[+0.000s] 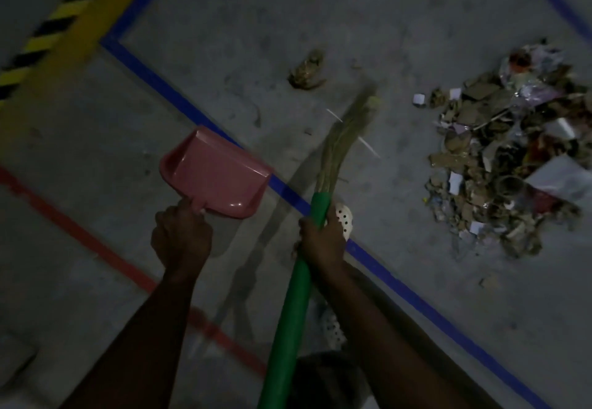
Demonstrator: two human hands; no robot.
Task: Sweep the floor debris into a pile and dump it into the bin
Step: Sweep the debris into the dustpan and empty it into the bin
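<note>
My left hand [181, 235] grips the short handle of a pink dustpan [214, 174], held above the floor with its mouth facing away. My right hand [322, 238] is closed around the green handle of a broom [290, 309]; its straw bristles [344, 139] reach out over the grey floor toward the middle. A big pile of debris [503, 158], made of cardboard scraps, paper and wrappers, lies at the right. One crumpled brown scrap [307, 70] lies alone, up and left of the bristle tips. No bin is in view.
Blue tape lines [179, 101] mark a rectangle on the concrete floor, a red line [96, 248] runs at the lower left, and a yellow-and-black hazard stripe [54, 24] crosses the top left. A white perforated shoe [344, 219] shows behind the broom handle.
</note>
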